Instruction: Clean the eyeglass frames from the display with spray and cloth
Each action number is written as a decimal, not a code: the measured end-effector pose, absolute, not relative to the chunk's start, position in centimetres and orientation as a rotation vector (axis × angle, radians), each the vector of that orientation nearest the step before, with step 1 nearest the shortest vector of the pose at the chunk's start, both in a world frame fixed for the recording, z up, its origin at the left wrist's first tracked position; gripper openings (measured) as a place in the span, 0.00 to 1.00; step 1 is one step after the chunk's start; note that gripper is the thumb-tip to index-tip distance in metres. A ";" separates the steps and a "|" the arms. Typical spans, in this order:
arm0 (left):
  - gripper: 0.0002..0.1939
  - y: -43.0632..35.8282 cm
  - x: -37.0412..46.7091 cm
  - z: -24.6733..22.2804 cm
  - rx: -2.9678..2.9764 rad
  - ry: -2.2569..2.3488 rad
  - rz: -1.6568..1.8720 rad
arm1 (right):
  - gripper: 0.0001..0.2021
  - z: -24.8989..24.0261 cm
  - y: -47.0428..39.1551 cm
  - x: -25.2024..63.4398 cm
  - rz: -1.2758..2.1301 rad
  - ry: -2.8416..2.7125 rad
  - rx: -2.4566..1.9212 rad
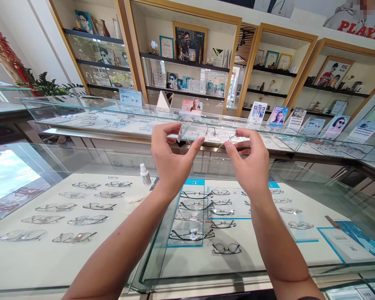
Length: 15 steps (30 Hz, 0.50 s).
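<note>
Wooden-framed shelves lined the pale wall across the top; bright daylight shone at the left edge.

White bottle; blue-edged card

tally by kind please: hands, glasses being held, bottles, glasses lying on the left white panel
hands: 2
held glasses: 1
white bottle: 1
glasses on the left white panel: 10
total: 14
</note>
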<state>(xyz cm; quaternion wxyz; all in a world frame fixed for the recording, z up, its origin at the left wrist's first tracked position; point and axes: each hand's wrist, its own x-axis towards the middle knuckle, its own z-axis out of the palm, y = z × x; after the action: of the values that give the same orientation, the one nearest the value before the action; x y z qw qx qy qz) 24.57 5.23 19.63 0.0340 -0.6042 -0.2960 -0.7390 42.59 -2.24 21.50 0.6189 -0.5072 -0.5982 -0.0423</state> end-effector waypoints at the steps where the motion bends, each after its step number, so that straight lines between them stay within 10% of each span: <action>1: 0.27 5.2 24.6 19.6 -1.862 -0.898 -2.276 | 0.14 21.5 -2.2 42.6 -0.098 -1.375 -1.165; 15: 0.27 5.8 24.6 19.5 -1.911 -0.858 -2.336 | 0.14 21.4 -2.2 42.6 -0.140 -1.375 -1.125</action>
<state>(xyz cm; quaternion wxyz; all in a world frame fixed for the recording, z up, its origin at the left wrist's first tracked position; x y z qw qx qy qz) 24.58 5.83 19.49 0.0021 -0.6090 -0.2736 -0.7445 42.58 -2.24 21.42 0.6286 -0.4910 -0.6000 -0.0612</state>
